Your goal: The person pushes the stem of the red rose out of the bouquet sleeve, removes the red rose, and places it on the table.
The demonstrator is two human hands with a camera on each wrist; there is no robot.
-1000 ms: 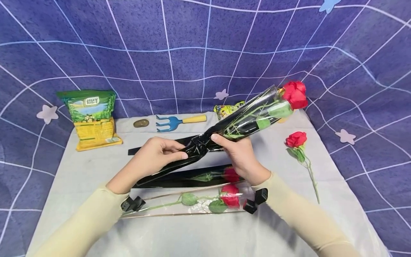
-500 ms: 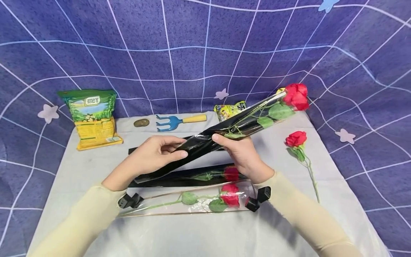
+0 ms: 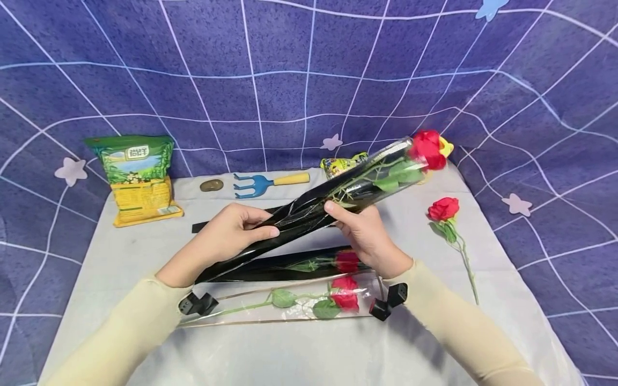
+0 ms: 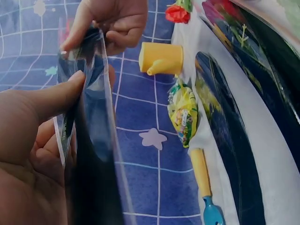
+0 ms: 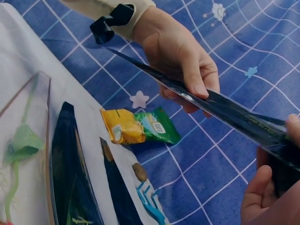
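Observation:
Both hands hold a long black-and-clear flower sleeve (image 3: 309, 214) slantwise over the table, with a red rose (image 3: 427, 150) at its upper right end. My left hand (image 3: 232, 236) pinches the sleeve's lower part between thumb and fingers. Farther up, my right hand (image 3: 362, 233) grips it, thumb on top, just below the leaves. In the left wrist view, the left thumb presses on the shiny black film (image 4: 96, 126). Below the hands lie a second black sleeve (image 3: 270, 267) with a rose and a clear sleeve (image 3: 299, 303) with another rose.
Along the back are a green-yellow bag (image 3: 142, 179), a brown stone (image 3: 211, 185), a blue hand fork (image 3: 270, 182) and a small yellow packet (image 3: 340, 166). A yellow watering can (image 4: 161, 58) shows in the left wrist view. A loose rose (image 3: 444, 209) lies at right.
The held sleeve was bunched at its middle and is now smoothed out. Its rose end swung up and right, then back left and slightly down. Both hands keep their hold.

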